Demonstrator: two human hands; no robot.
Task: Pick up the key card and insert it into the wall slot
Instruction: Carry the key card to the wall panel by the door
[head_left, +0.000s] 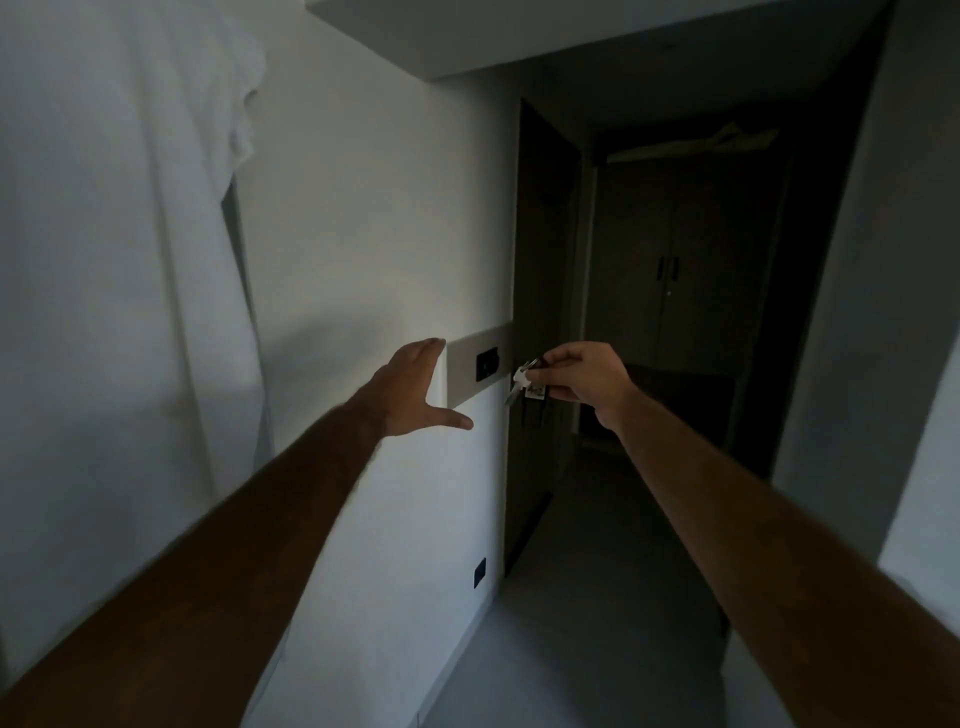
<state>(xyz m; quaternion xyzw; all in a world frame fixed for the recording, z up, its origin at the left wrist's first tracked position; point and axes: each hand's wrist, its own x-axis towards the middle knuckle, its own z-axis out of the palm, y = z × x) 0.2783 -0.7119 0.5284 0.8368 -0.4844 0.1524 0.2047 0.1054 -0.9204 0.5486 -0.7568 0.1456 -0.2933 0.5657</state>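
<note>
Two bare forearms reach down a dim hallway. The left hand (415, 387) is spread open, empty, against the wall beside a grey panel (470, 371). The right hand (584, 379) pinches a bunch of keys with the key card (535, 391) dangling below its fingers (553, 358), just right of the dark wall slot (487, 364), the nearer hand to it.

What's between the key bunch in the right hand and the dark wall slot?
Head view: only bare grey panel and its right end separate the key bunch in the right hand from the dark wall slot.
</note>
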